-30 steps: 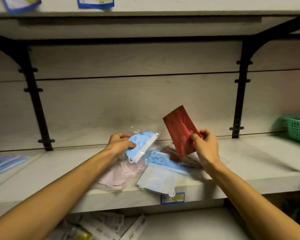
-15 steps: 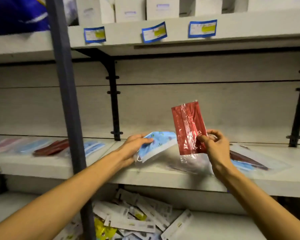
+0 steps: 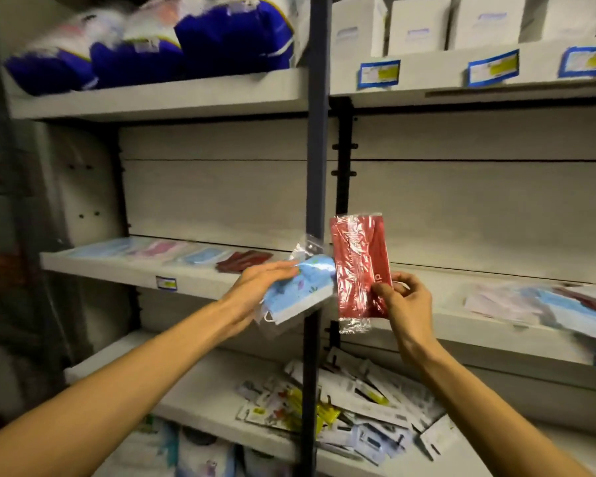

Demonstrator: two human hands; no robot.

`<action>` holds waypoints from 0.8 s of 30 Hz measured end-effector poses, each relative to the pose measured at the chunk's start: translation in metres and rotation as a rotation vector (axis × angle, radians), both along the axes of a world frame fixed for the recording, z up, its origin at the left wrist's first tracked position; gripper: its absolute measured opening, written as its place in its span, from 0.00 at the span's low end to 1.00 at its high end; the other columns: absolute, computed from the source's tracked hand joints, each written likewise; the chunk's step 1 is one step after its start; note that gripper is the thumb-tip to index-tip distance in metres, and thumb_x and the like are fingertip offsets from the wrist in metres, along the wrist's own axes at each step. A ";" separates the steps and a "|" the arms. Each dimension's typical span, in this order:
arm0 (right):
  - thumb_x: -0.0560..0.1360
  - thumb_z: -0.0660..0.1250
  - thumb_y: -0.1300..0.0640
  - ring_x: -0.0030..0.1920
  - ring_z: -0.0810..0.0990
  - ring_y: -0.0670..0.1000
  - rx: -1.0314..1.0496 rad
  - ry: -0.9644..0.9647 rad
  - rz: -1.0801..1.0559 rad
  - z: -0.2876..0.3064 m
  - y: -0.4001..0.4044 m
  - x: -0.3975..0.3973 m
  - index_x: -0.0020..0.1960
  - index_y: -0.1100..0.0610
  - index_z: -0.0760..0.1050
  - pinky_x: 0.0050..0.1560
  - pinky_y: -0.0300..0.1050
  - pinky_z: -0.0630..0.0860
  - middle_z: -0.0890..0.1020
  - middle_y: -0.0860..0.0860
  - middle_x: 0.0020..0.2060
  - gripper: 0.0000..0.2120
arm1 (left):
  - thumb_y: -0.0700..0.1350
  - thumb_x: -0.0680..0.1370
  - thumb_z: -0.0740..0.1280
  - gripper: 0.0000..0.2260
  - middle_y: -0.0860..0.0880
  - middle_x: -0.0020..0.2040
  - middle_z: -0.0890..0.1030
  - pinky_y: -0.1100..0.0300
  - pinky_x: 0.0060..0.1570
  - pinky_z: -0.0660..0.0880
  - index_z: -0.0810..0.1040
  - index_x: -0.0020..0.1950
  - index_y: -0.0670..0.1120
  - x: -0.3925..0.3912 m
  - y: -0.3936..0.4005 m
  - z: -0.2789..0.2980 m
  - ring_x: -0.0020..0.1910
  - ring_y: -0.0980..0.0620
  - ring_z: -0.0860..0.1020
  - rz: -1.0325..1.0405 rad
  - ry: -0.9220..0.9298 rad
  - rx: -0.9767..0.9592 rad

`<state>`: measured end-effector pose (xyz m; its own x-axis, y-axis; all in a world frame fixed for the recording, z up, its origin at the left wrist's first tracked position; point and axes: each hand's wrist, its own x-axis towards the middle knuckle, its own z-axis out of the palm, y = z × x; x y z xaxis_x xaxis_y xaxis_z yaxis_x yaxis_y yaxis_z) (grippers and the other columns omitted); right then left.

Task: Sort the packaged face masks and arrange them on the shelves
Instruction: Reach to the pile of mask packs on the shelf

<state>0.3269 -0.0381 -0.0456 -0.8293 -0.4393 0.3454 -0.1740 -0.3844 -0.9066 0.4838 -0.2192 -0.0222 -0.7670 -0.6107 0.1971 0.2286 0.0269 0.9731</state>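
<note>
My left hand (image 3: 255,290) holds a light blue printed face mask pack (image 3: 303,290) in clear wrap, tilted, in front of the dark upright post. Beside it my right hand (image 3: 403,301) pinches a red face mask pack (image 3: 360,266) upright by its lower right edge. On the left shelf (image 3: 117,268) lie sorted rows of packs: blue, pink, blue and dark red (image 3: 243,261). A loose heap of mixed mask packs (image 3: 544,301) lies on the right shelf.
A dark vertical post (image 3: 315,166) divides the two shelf bays, right behind the held packs. Above are blue bags (image 3: 152,53) and white boxes (image 3: 420,24). The lower shelf holds a jumble of small packets (image 3: 351,411).
The view has swung left and both hands have carried their packs leftward, from the heap on the right shelf to in front of the post. The left bay's sorted rows have come into view.
</note>
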 end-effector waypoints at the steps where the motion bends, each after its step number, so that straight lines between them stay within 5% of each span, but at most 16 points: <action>1: 0.78 0.68 0.68 0.42 0.83 0.60 0.006 -0.009 0.016 -0.003 -0.012 0.013 0.50 0.58 0.72 0.42 0.58 0.83 0.82 0.62 0.43 0.08 | 0.45 0.75 0.74 0.13 0.44 0.54 0.86 0.59 0.48 0.81 0.85 0.58 0.43 0.016 -0.010 -0.003 0.53 0.48 0.85 0.007 0.003 0.016; 3: 0.78 0.68 0.67 0.40 0.82 0.60 0.044 0.003 0.058 -0.012 -0.034 0.036 0.49 0.58 0.72 0.43 0.60 0.82 0.81 0.64 0.42 0.07 | 0.44 0.74 0.74 0.11 0.45 0.55 0.86 0.58 0.51 0.80 0.86 0.56 0.45 0.044 -0.033 -0.011 0.56 0.48 0.84 0.041 0.035 0.055; 10: 0.79 0.68 0.65 0.41 0.86 0.51 0.078 0.049 0.189 -0.042 -0.124 0.090 0.54 0.58 0.72 0.37 0.40 0.82 0.84 0.56 0.44 0.07 | 0.27 0.75 0.67 0.18 0.46 0.59 0.85 0.54 0.55 0.80 0.82 0.61 0.44 0.105 -0.099 -0.044 0.57 0.49 0.83 0.332 -0.044 0.030; 14: 0.79 0.69 0.62 0.45 0.87 0.51 0.086 0.052 0.171 -0.040 -0.187 0.090 0.58 0.55 0.72 0.43 0.44 0.84 0.86 0.53 0.45 0.11 | 0.28 0.76 0.67 0.19 0.47 0.59 0.84 0.50 0.56 0.79 0.79 0.65 0.43 0.115 -0.141 -0.045 0.59 0.47 0.82 0.405 -0.051 0.023; 19: 0.77 0.68 0.62 0.45 0.85 0.57 0.180 0.054 0.053 -0.026 -0.268 0.063 0.62 0.57 0.69 0.51 0.57 0.82 0.85 0.61 0.46 0.15 | 0.26 0.76 0.67 0.19 0.45 0.59 0.84 0.48 0.58 0.80 0.80 0.62 0.43 0.103 -0.209 -0.034 0.60 0.46 0.82 0.398 -0.035 0.012; 24: 0.74 0.69 0.59 0.46 0.86 0.54 0.412 0.240 -0.062 -0.017 -0.323 0.029 0.60 0.51 0.71 0.54 0.58 0.80 0.86 0.50 0.43 0.16 | 0.26 0.76 0.65 0.20 0.49 0.59 0.84 0.58 0.44 0.82 0.81 0.59 0.47 0.079 -0.276 -0.015 0.52 0.53 0.85 0.355 -0.034 -0.002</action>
<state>0.3560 -0.3614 -0.0626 -0.7763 -0.5318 0.3383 -0.4087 0.0161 -0.9125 0.5623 -0.4953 -0.0376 -0.5129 -0.8401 0.1765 0.1724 0.1006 0.9799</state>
